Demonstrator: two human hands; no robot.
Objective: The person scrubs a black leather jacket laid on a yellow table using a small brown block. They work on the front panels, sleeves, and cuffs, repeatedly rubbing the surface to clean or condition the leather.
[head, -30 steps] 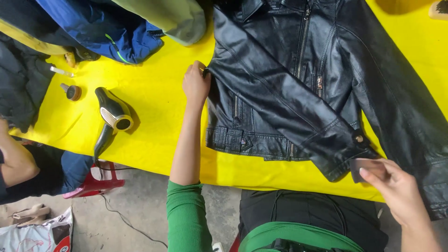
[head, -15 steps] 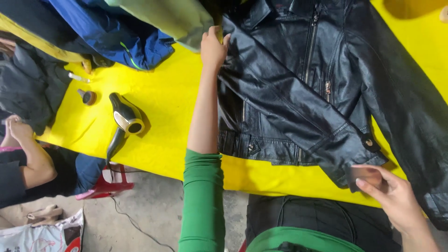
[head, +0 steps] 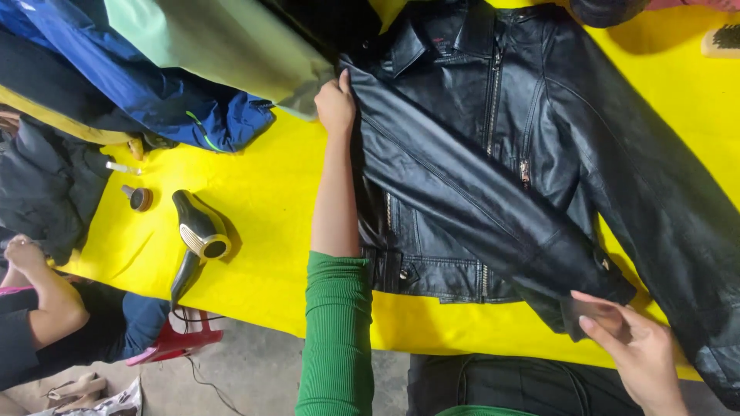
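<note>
Black leather jacket (head: 493, 177) lies on yellow table (head: 270, 200) over concrete floor (head: 247, 370); both hands' fingers (head: 597, 327) pinch it

- We see the black jacket (head: 493, 192) as smooth leather with a soft sheen, its zips of dull metal.
- Under the jacket, the yellow table cover (head: 270, 208) looks matt and smooth.
- Left of the jacket, the hair dryer (head: 196, 235) is glossy black plastic.
- Our sleeve (head: 335, 331) is ribbed green knit.
</note>
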